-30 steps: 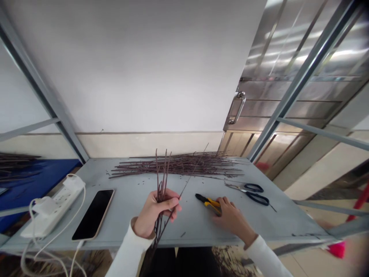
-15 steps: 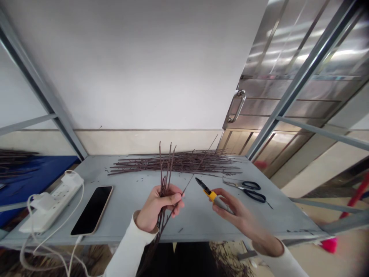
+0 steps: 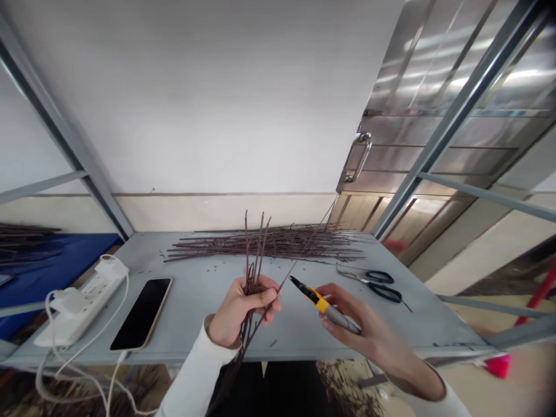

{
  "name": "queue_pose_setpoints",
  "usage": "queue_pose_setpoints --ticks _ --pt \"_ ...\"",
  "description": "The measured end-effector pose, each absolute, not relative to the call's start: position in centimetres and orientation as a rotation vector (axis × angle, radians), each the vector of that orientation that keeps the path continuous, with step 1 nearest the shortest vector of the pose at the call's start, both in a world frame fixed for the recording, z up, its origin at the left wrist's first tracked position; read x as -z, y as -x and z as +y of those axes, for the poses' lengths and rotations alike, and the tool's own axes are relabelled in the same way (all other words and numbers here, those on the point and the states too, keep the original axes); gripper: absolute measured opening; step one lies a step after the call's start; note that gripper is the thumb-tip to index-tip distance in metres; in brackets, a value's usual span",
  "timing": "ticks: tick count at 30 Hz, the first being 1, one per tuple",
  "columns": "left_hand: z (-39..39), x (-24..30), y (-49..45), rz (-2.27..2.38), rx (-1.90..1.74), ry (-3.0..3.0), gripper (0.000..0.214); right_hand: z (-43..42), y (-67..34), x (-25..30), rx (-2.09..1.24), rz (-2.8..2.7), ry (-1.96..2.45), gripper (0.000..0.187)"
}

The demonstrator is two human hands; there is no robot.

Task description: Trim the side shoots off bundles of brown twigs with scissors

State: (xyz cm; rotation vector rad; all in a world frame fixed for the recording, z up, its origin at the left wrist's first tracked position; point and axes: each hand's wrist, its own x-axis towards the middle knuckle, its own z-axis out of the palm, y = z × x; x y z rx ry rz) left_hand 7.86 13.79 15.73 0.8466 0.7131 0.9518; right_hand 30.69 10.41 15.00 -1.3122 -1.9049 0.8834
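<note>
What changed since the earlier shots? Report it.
The right hand picked the yellow-handled pliers up off the table and raised them toward the thin dark twigs gripped in the left hand. The scissors, twig pile and phone stayed put.

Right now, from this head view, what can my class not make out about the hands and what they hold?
Head view:
Middle of the twig bunch: hidden by the left hand.
Lower ends of the bunch: cut off by the bottom edge.
Handle end of the pliers: hidden by the right hand.
Small specks on the table: too small to identify.
</note>
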Motion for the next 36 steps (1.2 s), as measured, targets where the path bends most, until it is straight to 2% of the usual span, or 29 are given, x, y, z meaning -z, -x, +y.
queue_pose_setpoints --ticks 25,36 --pt "13.9 -15.7 -7.9 0.846 -1.044 -0.997 0.026 10.7 -30.6 -15.1 -0.824 -1.935 1.371 0.028" --pt "13.6 -15.5 -8.5 0.843 -0.979 -1.049 0.027 10.6 -29.6 -14.7 -0.908 -1.890 1.385 0.028"
